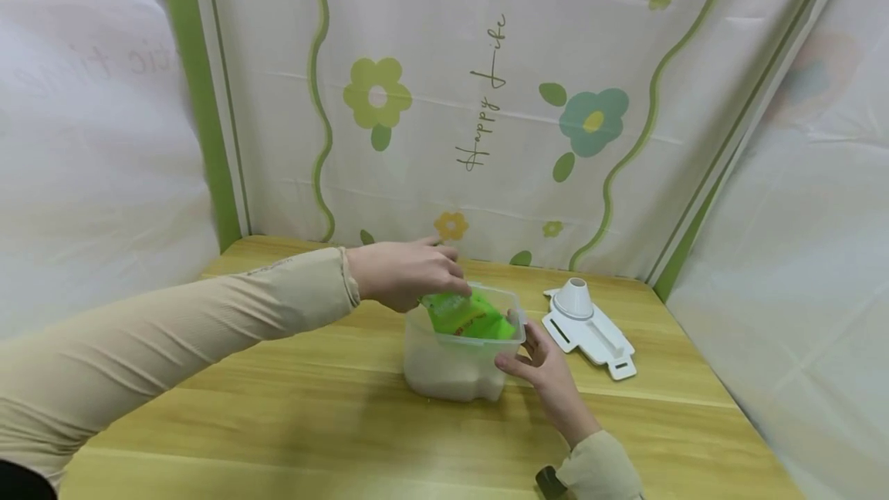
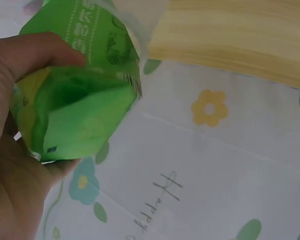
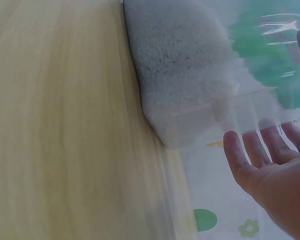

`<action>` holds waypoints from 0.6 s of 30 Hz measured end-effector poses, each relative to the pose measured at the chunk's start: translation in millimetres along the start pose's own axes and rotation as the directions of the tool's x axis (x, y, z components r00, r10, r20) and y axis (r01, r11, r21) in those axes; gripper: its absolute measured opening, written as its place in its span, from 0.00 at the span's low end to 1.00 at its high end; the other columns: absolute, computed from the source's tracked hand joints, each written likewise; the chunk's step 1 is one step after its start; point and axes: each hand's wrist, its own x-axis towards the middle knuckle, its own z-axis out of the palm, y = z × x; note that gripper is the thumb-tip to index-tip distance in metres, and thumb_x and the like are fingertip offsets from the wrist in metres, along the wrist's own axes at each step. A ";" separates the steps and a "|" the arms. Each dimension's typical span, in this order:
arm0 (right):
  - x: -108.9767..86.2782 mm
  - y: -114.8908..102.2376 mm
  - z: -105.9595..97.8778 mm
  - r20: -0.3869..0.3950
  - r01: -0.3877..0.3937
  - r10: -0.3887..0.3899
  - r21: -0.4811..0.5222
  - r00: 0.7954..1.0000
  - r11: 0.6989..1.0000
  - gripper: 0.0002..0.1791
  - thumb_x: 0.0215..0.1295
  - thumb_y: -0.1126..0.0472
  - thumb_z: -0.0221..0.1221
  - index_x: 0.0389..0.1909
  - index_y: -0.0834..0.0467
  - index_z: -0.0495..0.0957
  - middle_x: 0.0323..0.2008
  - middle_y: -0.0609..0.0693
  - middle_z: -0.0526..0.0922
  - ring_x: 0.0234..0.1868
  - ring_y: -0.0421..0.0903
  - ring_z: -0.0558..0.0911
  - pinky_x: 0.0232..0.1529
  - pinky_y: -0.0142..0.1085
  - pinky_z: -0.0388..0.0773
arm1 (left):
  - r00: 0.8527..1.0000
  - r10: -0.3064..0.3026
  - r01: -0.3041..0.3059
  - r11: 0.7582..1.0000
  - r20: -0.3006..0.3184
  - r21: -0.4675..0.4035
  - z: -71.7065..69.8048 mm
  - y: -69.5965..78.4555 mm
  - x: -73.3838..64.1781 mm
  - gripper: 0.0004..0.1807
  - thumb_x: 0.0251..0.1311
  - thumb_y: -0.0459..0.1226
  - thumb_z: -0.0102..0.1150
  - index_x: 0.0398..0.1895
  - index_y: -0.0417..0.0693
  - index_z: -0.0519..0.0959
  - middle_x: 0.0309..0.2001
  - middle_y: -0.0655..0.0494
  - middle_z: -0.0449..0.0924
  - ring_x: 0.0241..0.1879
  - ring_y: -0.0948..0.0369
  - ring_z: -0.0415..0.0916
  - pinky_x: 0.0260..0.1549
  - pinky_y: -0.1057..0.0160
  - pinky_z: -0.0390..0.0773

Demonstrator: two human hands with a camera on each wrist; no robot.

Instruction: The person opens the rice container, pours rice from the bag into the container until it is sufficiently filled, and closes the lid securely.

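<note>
Wooden table (image 1: 312,430); translucent container (image 1: 444,370); white lid-like part (image 1: 590,326) near it. Green bag (image 1: 479,319), partly inside the container, gripped by the left hand (image 1: 408,272); right hand (image 1: 549,376) loosely spread at the container's side, contact unclear. White grain (image 3: 175,55) within: may spill should the bag snag and tip the container.

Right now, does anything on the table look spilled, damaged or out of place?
Nothing stands out. The green bag tilts into the tub, but the left hand grips it; the tub stands upright, and the white plastic part lies beside it. No clear spill or damage shows.
</note>
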 end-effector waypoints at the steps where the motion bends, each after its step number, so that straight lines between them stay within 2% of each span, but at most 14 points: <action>1: 0.1 0.1 -0.1 0.000 -0.004 0.004 0.001 1.000 1.000 0.37 0.62 0.67 0.66 0.71 0.56 0.62 0.68 0.55 0.66 0.67 0.52 0.65 0.58 0.42 0.74 | 1.000 0.009 -0.009 1.000 0.015 0.019 2.1 1.6 2.8 0.32 0.46 0.18 0.63 0.55 0.53 0.79 0.50 0.59 0.81 0.48 0.57 0.72 0.53 0.49 0.73; 5: 0.7 0.2 -0.7 -0.002 -0.006 0.006 -0.003 1.000 1.000 0.37 0.62 0.67 0.66 0.71 0.58 0.62 0.70 0.57 0.64 0.69 0.52 0.63 0.59 0.41 0.73 | 0.998 0.027 -0.031 0.996 0.052 0.086 4.7 6.0 10.0 0.29 0.47 0.20 0.66 0.50 0.56 0.80 0.45 0.63 0.83 0.42 0.59 0.70 0.48 0.53 0.73; 9: 1.2 0.0 -1.2 0.000 -0.001 0.001 -0.007 1.000 1.000 0.37 0.62 0.67 0.66 0.71 0.58 0.62 0.71 0.57 0.62 0.70 0.50 0.61 0.60 0.40 0.71 | 0.999 0.030 -0.034 0.992 0.034 0.120 1.3 4.1 10.3 0.27 0.46 0.21 0.68 0.48 0.55 0.81 0.42 0.63 0.82 0.42 0.59 0.71 0.47 0.52 0.74; 14: 1.7 0.4 0.0 0.000 0.010 -0.010 -0.021 1.000 1.000 0.38 0.62 0.67 0.66 0.71 0.59 0.62 0.69 0.54 0.65 0.70 0.49 0.62 0.61 0.40 0.71 | 1.000 0.024 -0.025 0.988 0.005 0.151 -6.2 -1.6 2.5 0.28 0.43 0.22 0.70 0.48 0.55 0.81 0.42 0.63 0.82 0.43 0.58 0.70 0.47 0.53 0.74; 18: 1.6 1.0 -0.1 -0.006 0.005 -0.006 -0.026 1.000 1.000 0.37 0.62 0.67 0.66 0.71 0.58 0.62 0.68 0.52 0.67 0.69 0.49 0.62 0.60 0.40 0.71 | 0.999 0.023 -0.019 0.987 -0.024 0.161 -13.1 -5.6 -5.3 0.28 0.43 0.20 0.66 0.47 0.54 0.81 0.41 0.63 0.82 0.42 0.58 0.70 0.51 0.53 0.72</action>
